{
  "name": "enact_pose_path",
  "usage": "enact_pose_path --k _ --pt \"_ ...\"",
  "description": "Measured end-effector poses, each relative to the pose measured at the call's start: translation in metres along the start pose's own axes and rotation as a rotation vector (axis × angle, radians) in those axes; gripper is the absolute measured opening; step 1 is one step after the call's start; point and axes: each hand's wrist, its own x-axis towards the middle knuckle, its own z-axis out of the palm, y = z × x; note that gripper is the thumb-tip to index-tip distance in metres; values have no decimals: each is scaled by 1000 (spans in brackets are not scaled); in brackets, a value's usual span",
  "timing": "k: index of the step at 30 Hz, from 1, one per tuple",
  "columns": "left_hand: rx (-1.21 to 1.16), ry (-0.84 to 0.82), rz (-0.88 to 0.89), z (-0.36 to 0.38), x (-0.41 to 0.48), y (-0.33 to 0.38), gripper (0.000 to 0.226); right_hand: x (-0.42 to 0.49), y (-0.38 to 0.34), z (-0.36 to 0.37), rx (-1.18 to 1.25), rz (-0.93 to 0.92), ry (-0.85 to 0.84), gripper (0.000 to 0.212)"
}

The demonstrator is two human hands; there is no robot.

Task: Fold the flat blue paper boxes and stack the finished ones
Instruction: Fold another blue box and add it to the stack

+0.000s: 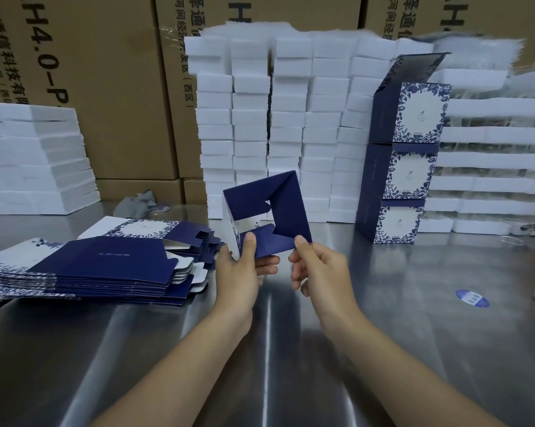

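Half-formed blue box (286, 204) is up off the steel table (290, 349), held between both hands, centre of the scene. It's tilted, one corner pointing up. The tube axis runs near-to-far, so the open end with the bottom flaps faces me.

Left hand (238, 272) is wrapped round the near-left corner, with the thumb (250, 245) pressing flat on the near flap (269, 245). Right hand (321, 269) pinches the near-right corner between thumb and forefinger. The other fingers are loosely curled and hold nothing.

Key relation: the unlocked flaps sit just on the far side of both thumbs, with the notched right flap (290, 208) above the near one. I judge the tuck is an inward push, away from me. The left thumb is closest to it.

Flat blanks (106, 263) are stacked near left. The finished stack (404, 167), three high, stands far right against the white foam (250, 118). The right hand is nearer to it, so that one likely does the placing.
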Motion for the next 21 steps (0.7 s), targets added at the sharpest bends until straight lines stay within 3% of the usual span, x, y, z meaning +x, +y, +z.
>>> enact_pose_path --k 10,16,21 --pt "-20 -6 64 0 -2 5 42 0 -4 0 124 147 66 41" --pt "-112 -36 -160 2 -3 4 57 -1 -7 0 218 211 81 37" --pt "-9 -323 -272 3 -10 -1 38 -6 -7 7 201 219 26 37"
